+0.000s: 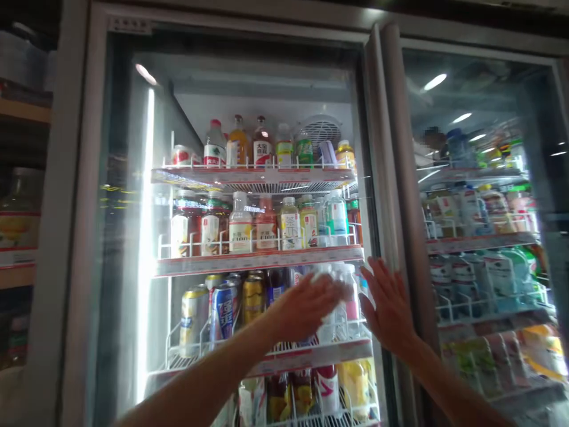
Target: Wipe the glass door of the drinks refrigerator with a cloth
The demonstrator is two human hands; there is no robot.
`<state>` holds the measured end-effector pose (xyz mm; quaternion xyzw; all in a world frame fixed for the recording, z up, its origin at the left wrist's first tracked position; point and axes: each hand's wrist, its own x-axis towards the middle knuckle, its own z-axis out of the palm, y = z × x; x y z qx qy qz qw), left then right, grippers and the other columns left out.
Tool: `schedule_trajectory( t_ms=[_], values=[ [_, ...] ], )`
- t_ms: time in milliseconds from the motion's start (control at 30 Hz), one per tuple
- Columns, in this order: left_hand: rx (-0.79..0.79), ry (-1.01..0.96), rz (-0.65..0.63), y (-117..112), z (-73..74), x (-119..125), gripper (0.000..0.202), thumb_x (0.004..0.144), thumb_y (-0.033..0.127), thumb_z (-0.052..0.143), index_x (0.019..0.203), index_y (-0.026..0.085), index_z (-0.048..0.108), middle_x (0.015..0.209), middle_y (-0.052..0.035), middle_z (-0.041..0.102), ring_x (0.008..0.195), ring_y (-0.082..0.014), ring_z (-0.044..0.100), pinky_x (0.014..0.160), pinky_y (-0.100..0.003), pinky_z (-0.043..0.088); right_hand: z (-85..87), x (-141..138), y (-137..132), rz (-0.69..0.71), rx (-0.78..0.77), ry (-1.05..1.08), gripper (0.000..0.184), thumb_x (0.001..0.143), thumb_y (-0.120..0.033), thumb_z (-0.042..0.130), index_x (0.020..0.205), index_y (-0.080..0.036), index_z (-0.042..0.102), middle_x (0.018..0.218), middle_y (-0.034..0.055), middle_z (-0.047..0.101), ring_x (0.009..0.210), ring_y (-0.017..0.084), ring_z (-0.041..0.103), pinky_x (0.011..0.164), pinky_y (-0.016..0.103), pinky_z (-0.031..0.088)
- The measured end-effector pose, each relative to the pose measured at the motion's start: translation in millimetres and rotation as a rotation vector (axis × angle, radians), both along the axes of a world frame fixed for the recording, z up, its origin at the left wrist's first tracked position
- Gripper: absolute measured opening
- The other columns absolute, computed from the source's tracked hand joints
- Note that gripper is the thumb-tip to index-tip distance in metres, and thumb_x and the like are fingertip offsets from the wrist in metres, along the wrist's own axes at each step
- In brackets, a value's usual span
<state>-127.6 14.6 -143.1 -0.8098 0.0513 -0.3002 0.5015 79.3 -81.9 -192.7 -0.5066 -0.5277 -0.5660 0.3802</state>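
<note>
the left hand [302,305] reaches in with its fingers pressed together, a blurred plastic bottle [349,296] right at the fingertips on the wire shelf [311,356], while the right hand [386,302], fingers spread, lies flat beside them against the glass cooler door [377,178].

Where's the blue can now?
In the head view, the blue can stands on the cooler's third shelf, between a silver can and a gold can, left of the left hand.

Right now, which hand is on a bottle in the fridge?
The left hand, closed over a bottle on the third shelf down. The right hand is spread open by the door edge, touching no bottle.
</note>
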Motion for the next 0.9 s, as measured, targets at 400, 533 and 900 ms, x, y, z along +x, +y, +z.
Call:
schedule_trajectory(
  t_ms=[400, 533, 900],
  values=[
    [0.073, 0.242, 0.015, -5.0, -87.9, -16.5, 0.051, 0.087, 0.035, 0.041, 0.135, 0.019, 0.039, 0.148, -0.0010, 0.029, 0.138, -0.0205, 0.019, 0.112, -0.035, 0.018, -10.4, -2.8, 0.4, 0.024, -0.031, 0.027, 0.055, 0.089, -0.026, 0.038, 0.142, -0.021, 0.024, 0.142, 0.0128, 0.038, 0.136, 0.027, 0.028, 0.106, 0.051, 0.028],
    [0.042, 0.047, 0.073, 11.7, -51.0, -41.1, 0.050, 0.089, 0.041, 0.037, 0.136, 0.024, 0.037, 0.149, 0.0013, 0.028, 0.140, -0.0240, 0.013, 0.114, -0.045, 0.009, 0.3, -3.6, 1.1, 0.033, 0.007, 0.024, 0.054, 0.089, -0.027, 0.039, 0.141, -0.021, 0.026, 0.142, 0.0127, 0.039, 0.136, 0.027, 0.029, 0.107, 0.050, 0.027],
    [0.082, -0.156, 0.162, 22.0, -21.8, -67.4, 0.048, 0.090, 0.047, 0.036, 0.135, 0.028, 0.038, 0.150, 0.0010, 0.024, 0.140, -0.0258, 0.010, 0.114, -0.048, 0.005, 1.2, -48.5, 28.0, 0.129, -0.066, -0.096, 0.059, 0.087, -0.024, 0.042, 0.143, -0.020, 0.022, 0.145, 0.0106, 0.035, 0.138, 0.025, 0.023, 0.110, 0.050, 0.022]
  ],
)
